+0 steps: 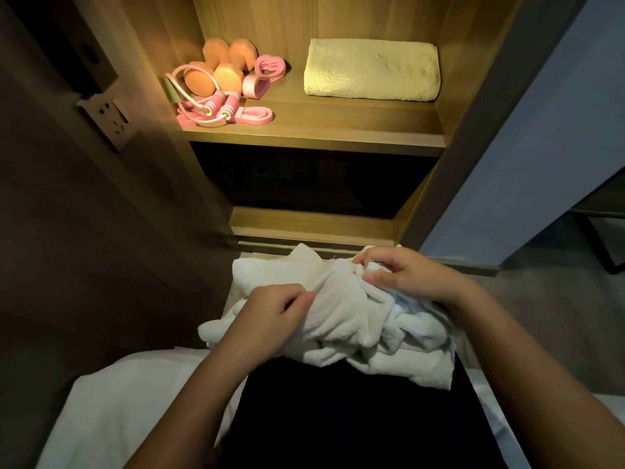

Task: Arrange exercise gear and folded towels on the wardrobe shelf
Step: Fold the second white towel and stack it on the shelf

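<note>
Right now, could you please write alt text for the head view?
The left hand and right hand grip a crumpled white towel. On the shelf beyond lie a folded towel at right, and dumbbells and jump rope at left.

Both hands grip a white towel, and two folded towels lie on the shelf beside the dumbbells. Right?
No: the head view shows one folded towel on the shelf beside the dumbbells. The left hand and right hand do grip the white towel.
</note>
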`<action>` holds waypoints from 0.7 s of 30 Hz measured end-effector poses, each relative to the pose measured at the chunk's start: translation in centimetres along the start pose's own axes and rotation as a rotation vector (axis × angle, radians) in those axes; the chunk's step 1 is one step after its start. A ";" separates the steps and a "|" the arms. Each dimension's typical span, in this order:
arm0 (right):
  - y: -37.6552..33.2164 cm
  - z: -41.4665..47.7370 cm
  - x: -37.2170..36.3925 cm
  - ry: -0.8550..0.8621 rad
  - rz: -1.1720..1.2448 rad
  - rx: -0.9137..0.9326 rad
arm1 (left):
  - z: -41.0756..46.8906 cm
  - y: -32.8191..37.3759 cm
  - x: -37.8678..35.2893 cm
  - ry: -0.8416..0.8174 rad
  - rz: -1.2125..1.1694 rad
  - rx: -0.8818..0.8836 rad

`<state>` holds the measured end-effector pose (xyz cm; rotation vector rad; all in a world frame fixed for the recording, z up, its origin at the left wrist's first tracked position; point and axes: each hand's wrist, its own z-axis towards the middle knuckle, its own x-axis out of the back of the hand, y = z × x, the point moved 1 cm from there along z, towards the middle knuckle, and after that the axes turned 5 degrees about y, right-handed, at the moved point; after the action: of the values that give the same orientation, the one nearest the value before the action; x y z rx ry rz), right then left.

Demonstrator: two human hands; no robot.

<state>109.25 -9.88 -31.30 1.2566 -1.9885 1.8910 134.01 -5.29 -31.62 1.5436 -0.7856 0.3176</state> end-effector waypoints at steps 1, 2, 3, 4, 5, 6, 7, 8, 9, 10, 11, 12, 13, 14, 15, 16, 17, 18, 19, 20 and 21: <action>0.1 -0.3 -0.1 0.014 0.024 -0.002 | 0.2 -0.1 0.3 0.001 0.045 0.065; 0.2 -0.5 -0.2 0.028 0.033 0.000 | 0.3 -0.1 0.4 -0.002 0.082 0.104; 0.2 -0.7 -0.3 0.040 0.034 0.006 | 0.4 0.0 0.4 -0.017 0.096 0.121; 0.2 -0.8 -0.4 0.048 0.034 0.014 | 0.4 0.4 0.4 -0.041 0.096 0.124; 0.1 -0.9 -0.5 0.054 0.040 0.020 | 0.3 0.9 0.2 -0.084 0.099 0.124; 0.1 -1.1 -0.5 0.061 0.054 0.026 | 0.3 1.3 0.0 -0.133 0.096 0.117; 0.0 -1.3 -0.5 0.071 0.075 0.033 | 0.3 1.8 -0.2 -0.169 0.111 0.101; -0.1 -1.4 -0.3 0.080 0.103 0.040 | 0.3 2.2 -0.4 -0.182 0.149 0.077; -0.3 -1.6 -0.2 0.083 0.130 0.048 | 0.2 2.5 -0.6 -0.180 0.187 0.058; -0.6 -1.8 -0.1 0.083 0.151 0.058 | 0.2 2.6 -0.8 -0.178 0.204 0.055; -0.8 -1.9 0.0 0.080 0.163 0.070 | 0.2 2.7 -1.0 -0.191 0.202 0.065; -1.0 -1.9 0.1 0.072 0.167 0.080 | 0.0 2.8 -1.1 -0.204 0.201 0.076; -1.1 -1.9 0.1 0.061 0.157 0.085 | -0.1 2.7 -1.3 -0.206 0.211 0.082; -1.1 -1.8 0.2 0.052 0.136 0.085 | -0.2 2.7 -1.3 -0.196 0.211 0.076; -1.0 -1.8 0.2 0.047 0.110 0.080 | -0.2 2.7 -1.0 -0.186 0.178 0.073; -0.9 -1.7 0.2 0.048 0.088 0.074 | -0.1 2.6 -0.5 -0.179 0.104 0.083; -0.8 -1.6 0.3 0.053 0.081 0.071 | 0.0 2.5 0.1 -0.186 0.019 0.103; -0.7 -1.7 0.3 0.059 0.089 0.070 | 0.2 2.3 0.7 -0.198 -0.043 0.130; -0.7 -1.7 0.2 0.065 0.107 0.072 | 0.3 2.1 1.3 -0.219 -0.064 0.150; -0.7 -1.7 0.2 0.070 0.125 0.074 | 0.5 2.0 1.6 -0.238 -0.036 0.137; -0.7 -1.8 0.1 0.072 0.140 0.078 | 0.6 2.0 1.6 -0.243 0.023 0.098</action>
<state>108.87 -8.27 -30.30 1.0756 -2.0332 2.0651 133.72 -6.21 -29.13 1.6861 -0.9901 0.1895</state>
